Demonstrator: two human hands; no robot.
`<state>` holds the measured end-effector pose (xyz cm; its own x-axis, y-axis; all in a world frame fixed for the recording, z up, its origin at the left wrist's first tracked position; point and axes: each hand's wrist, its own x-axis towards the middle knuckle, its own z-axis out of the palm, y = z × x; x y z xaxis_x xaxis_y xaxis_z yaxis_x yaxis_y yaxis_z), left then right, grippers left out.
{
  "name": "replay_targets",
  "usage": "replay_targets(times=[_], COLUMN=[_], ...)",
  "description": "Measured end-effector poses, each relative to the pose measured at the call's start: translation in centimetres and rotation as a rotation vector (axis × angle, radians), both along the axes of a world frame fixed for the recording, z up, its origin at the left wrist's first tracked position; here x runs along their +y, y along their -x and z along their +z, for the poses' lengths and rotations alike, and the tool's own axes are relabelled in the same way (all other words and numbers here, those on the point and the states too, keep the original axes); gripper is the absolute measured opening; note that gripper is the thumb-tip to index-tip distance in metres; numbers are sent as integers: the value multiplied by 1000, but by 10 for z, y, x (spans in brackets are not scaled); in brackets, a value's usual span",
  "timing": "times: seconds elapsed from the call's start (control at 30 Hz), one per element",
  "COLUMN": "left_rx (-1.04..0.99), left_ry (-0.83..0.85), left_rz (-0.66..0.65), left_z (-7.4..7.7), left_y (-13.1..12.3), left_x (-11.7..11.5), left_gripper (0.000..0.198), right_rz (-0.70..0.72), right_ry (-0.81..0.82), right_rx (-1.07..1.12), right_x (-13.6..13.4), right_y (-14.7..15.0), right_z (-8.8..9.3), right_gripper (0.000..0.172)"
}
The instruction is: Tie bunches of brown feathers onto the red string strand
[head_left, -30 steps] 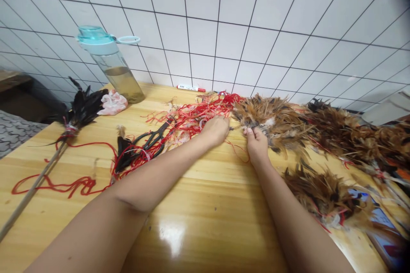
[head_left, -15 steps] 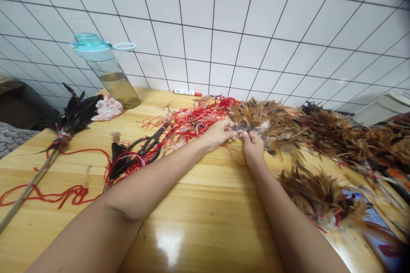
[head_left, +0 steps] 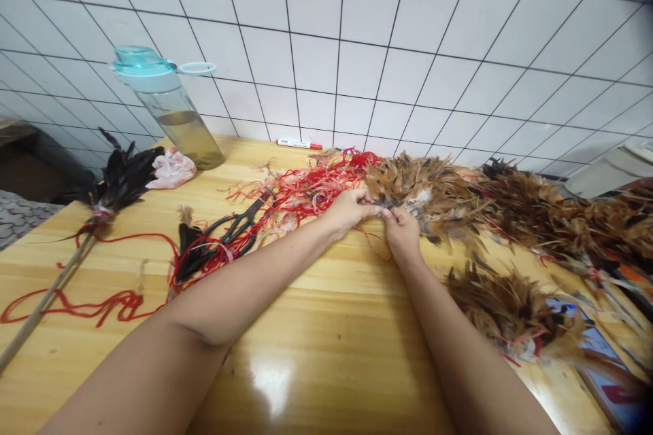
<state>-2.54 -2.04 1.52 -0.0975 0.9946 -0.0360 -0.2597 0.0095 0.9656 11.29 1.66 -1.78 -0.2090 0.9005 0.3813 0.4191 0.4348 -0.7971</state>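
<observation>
A bundle of brown feathers lies at the far middle of the wooden table. My left hand pinches the bundle's near end, fingers closed. My right hand meets it from the right, fingers also closed on the same end of the feathers. A tangle of red string lies just left of my hands, and a thin red strand trails under them.
Black scissors lie in the red string. A stick with black feathers lies at the left. A water bottle and pink cloth stand behind. More brown feather bundles spread to the right. A red marker lies by the tiled wall.
My two hands have come together at the end of the brown feather bundle; the left hand moved right off the red string and now pinches the feathers.
</observation>
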Motion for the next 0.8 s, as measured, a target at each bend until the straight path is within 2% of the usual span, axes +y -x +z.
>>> replay_targets(times=[0.23, 0.3, 0.4, 0.5, 0.63, 0.8], left_rx=[179, 330, 664, 974, 1262, 1478], left_ry=[-64, -92, -160, -196, -213, -207], left_rz=[-16, 24, 178, 282, 211, 177], left_z=[-5, -4, -2, 1, 1, -5], left_y=[2, 8, 25, 40, 46, 38], left_x=[4, 7, 11, 12, 9, 6], left_gripper=[17, 13, 7, 11, 12, 17], right_rz=[72, 74, 41, 18, 0, -20], right_ry=[38, 40, 44, 57, 66, 97], right_rx=[12, 24, 41, 53, 61, 62], right_x=[4, 3, 3, 3, 3, 3], right_y=[0, 0, 0, -1, -1, -1], right_z=[-5, -6, -6, -6, -7, -7], right_gripper=[28, 24, 25, 25, 26, 28])
